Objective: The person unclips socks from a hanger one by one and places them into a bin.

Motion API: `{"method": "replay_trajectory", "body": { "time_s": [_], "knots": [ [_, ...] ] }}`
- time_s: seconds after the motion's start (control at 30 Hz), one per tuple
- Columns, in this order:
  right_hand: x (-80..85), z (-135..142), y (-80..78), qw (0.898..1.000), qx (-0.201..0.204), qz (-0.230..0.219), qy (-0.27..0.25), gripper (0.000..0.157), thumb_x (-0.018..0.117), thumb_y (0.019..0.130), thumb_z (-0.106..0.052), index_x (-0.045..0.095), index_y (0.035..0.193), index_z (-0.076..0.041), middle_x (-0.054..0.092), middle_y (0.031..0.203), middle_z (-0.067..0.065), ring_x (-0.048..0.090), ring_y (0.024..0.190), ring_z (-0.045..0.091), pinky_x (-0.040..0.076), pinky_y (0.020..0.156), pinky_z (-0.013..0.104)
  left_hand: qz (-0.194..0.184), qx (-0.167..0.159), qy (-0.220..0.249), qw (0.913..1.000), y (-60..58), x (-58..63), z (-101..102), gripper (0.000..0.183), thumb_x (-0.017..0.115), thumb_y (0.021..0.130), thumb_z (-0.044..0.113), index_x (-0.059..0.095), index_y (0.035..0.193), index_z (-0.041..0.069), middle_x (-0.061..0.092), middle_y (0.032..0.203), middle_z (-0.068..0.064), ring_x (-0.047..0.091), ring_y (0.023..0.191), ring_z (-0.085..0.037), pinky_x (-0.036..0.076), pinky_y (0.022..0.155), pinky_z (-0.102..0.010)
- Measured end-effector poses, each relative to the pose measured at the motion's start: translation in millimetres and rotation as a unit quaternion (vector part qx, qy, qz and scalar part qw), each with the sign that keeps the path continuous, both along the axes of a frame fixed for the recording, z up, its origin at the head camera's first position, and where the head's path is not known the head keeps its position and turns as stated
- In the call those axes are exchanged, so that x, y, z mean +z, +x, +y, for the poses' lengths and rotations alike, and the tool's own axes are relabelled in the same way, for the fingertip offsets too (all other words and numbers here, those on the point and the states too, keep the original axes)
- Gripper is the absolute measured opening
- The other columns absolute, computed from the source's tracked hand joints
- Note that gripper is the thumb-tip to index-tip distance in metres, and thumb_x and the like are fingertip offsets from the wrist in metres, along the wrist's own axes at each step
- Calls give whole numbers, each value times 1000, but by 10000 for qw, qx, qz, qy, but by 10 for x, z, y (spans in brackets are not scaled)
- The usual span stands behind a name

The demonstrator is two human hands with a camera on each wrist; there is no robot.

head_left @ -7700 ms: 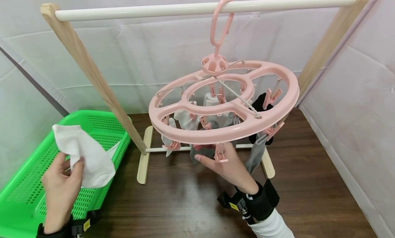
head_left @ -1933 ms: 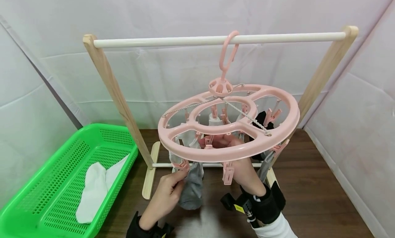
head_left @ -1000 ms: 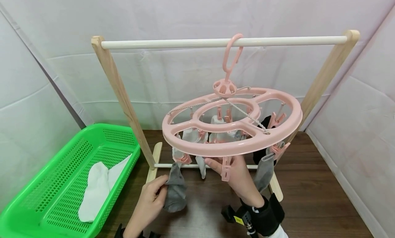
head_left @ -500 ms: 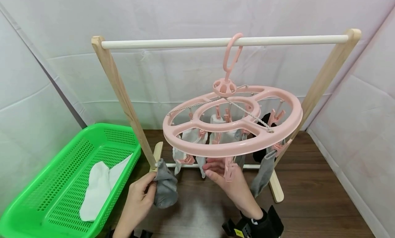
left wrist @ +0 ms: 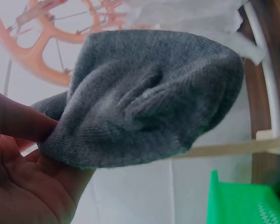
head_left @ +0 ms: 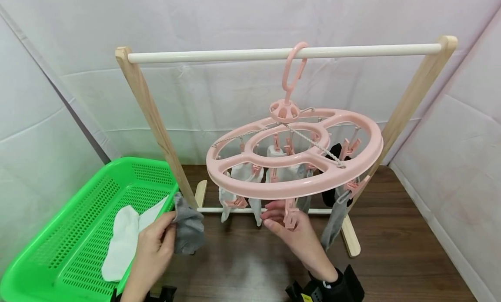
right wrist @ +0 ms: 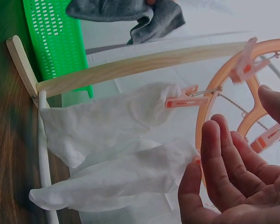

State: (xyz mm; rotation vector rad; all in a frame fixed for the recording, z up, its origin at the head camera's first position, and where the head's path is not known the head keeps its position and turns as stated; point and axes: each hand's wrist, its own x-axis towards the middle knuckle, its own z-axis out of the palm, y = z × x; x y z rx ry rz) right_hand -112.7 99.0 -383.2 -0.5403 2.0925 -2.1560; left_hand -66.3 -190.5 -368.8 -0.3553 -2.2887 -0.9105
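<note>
My left hand (head_left: 154, 245) pinches a grey sock (head_left: 188, 226) by its cuff, beside the right rim of the green basket (head_left: 156, 215). Filling much of the left wrist view, the same grey sock (left wrist: 149, 98) hangs from thumb and fingers. My right hand (head_left: 295, 239) is below the front rim of the pink clip hanger (head_left: 254, 189), holding nothing, its fingers loosely bent. A pink clip (head_left: 291, 215) dangles in front of that hand. White socks (right wrist: 112, 109) hang from clips near the right hand (right wrist: 242, 177) in the right wrist view. Two white socks (head_left: 119, 245) lie in the basket.
The hanger hooks over a white rod (head_left: 219, 56) on a wooden stand (head_left: 152, 123). Another grey sock (head_left: 335, 219) and a black one (head_left: 330, 195) hang on the right side. White cloth walls (head_left: 454, 162) surround the dark wooden surface (head_left: 391, 249).
The white sock once in my left hand now lies in the basket. The left hand took the grey sock off the hanger and carried it left. The right hand lowered and let go.
</note>
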Motion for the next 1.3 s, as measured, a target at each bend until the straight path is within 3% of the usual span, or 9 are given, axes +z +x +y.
{"method": "replay_trajectory", "body": {
  "time_s": [0.2,0.5,0.67,0.8,0.97,1.07,1.13,1.2,1.3],
  "knots": [
    [-28,37,1,9999,-28,-20,158,32,67,91,-6,56,119,3,65,106,19,63,99,24,51,83,32,34,617,-11,9981,48,62,-153,26,55,82,-20,66,103,-9,68,94,-18,60,74,-23,41,66,-15],
    [-31,85,21,9982,73,-354,472,37,69,91,-14,55,124,-1,67,104,17,63,100,24,50,83,32,-424,1280,219,9906,149,165,-348,25,52,88,-16,65,108,-9,66,99,-22,52,68,-7,37,57,-15],
    [-27,143,56,9961,-21,-356,812,36,69,91,-20,58,122,-5,69,101,9,63,97,22,49,80,32,-524,1697,362,9834,188,230,-409,29,46,90,-14,62,113,-12,63,108,-28,61,82,-29,35,66,-14],
    [-37,218,97,9937,126,-226,1093,31,68,92,-21,59,119,-7,70,100,5,64,94,20,49,79,32,-684,2092,641,9734,205,278,-468,32,40,91,-12,59,116,-14,59,112,-33,58,93,-49,38,71,-31],
    [-52,262,114,9924,415,356,1100,26,66,93,-12,59,117,-5,71,96,3,65,92,20,50,80,34,-897,2610,916,9568,235,343,-578,35,34,92,-10,55,120,-15,54,117,-36,50,99,-56,38,76,-57],
    [-47,254,117,9911,499,510,1121,24,66,93,-12,60,116,-7,70,96,1,65,92,19,49,83,34,-996,2802,1033,9492,258,381,-646,37,32,92,-9,54,122,-14,52,119,-38,48,101,-58,36,78,-61],
    [-41,247,120,9906,541,510,1151,23,65,94,-12,60,116,-7,70,95,0,65,92,18,49,83,34,-1051,2898,1015,9459,270,399,-689,38,32,92,-8,53,123,-13,53,117,-39,50,95,-57,36,74,-59],
    [-33,244,127,9904,549,473,1181,23,65,94,-13,60,115,-8,69,95,0,65,92,18,48,83,33,-1154,3003,891,9426,276,416,-740,37,33,92,-6,54,122,-12,57,101,-37,52,77,-49,38,64,-48],
    [-27,241,133,9901,539,443,1219,22,66,94,-15,61,114,-8,69,95,0,65,92,18,48,84,33,-1300,3148,660,9379,273,439,-811,38,33,94,-4,53,126,-11,51,67,-25,42,52,-29,29,51,-33]
  ]
}}
